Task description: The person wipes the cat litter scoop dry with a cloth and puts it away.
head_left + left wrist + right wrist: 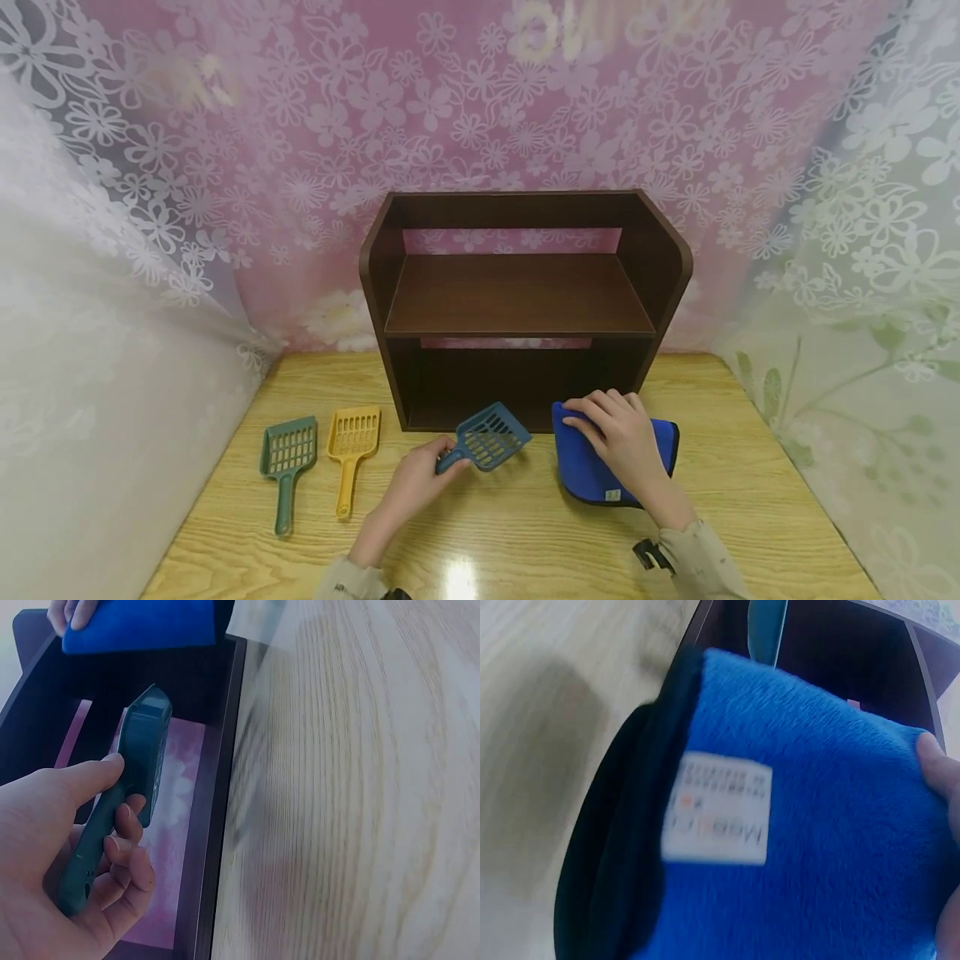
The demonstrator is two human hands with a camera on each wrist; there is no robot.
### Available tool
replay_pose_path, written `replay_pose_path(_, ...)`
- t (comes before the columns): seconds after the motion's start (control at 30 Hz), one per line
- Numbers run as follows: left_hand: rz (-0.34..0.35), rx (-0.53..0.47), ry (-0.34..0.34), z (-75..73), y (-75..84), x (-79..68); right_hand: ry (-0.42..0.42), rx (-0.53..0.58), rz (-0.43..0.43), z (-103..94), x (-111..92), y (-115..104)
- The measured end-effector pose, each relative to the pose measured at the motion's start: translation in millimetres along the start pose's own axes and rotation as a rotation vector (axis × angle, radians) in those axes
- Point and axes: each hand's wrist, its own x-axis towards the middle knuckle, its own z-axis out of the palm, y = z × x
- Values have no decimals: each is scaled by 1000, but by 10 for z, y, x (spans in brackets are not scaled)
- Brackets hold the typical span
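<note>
A dark blue slotted litter scoop (491,437) is in my left hand (418,481), which grips it by the handle in front of the shelf. In the left wrist view the fingers curl round the scoop's handle (91,847). My right hand (621,435) pinches the upper edge of a folded blue cloth (588,475) with dark edging, to the right of the scoop. A white label (718,810) shows on the cloth in the right wrist view, where only part of the hand (945,784) is visible at the right edge.
A dark brown two-tier shelf (521,296) stands at the back of the wooden table (517,550). On the left lie a green litter scoop (289,450) and a yellow litter scoop (354,435). Floral curtains (480,108) hang behind and at both sides.
</note>
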Motion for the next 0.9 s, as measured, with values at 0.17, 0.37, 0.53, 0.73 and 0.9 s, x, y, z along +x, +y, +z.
replay_pose_path(0.17, 15, -1, -18, 48, 56, 35, -33, -68, -47, 34, 147, -29)
replay_pose_path(0.37, 12, -26, -36, 100, 124, 68, -88, -154, -30, 126, 296, -97)
replay_pose_path(0.53, 11, -76, -17, 141, 173, 89, -131, -174, -33, 228, 373, -195)
replay_pose_path(0.73, -115, -412, -135, 147, 266, 110, -175, -123, -64, 351, 389, -308)
replay_pose_path(0.9, -204, -726, -226, 135, 316, 140, -151, -85, -70, 430, 379, -370)
